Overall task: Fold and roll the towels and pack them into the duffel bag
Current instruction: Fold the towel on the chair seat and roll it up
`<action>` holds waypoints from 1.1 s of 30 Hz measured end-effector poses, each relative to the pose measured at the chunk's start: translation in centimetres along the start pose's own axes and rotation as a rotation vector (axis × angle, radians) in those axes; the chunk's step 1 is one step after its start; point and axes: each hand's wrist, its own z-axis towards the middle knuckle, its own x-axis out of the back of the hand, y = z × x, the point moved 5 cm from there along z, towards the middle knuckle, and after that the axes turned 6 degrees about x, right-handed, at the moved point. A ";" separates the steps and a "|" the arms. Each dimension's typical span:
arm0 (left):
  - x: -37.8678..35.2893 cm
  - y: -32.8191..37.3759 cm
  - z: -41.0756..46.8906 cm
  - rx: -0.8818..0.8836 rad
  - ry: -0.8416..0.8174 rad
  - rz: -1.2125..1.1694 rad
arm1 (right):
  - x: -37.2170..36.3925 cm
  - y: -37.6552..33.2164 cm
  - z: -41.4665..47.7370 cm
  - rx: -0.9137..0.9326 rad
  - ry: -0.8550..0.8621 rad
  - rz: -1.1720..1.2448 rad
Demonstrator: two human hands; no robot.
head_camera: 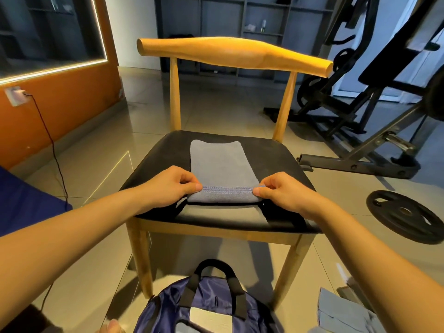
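On the floor in front of the wooden chair (235, 54) sits a navy duffel bag (211, 299), handles up, with a heap of pale blue cloth (341, 311) to its right. A weight plate (403, 216) lies on the floor right of the seat, with a gym machine (360, 92) beyond it. On the black seat, a grey towel (221, 162) lies as a long strip running from near the back edge to near the front edge. The left hand (168, 183) and right hand (286, 191) each pinch one corner of its turned-over near end, thumb against curled fingers.
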 end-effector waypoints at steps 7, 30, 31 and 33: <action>0.1 0.1 0.5 0.065 0.099 0.109 | -0.7 0.2 1.2 -0.085 0.042 -0.183; -0.3 0.0 -1.5 -0.384 0.277 0.446 | -1.0 -1.1 -0.8 0.323 0.083 -0.523; -0.2 -0.1 -1.2 -0.330 0.245 0.421 | -0.9 -1.0 -0.6 0.286 0.049 -0.506; -0.1 -0.2 -0.6 -0.222 0.176 0.358 | -1.0 -0.9 -0.2 0.234 0.001 -0.489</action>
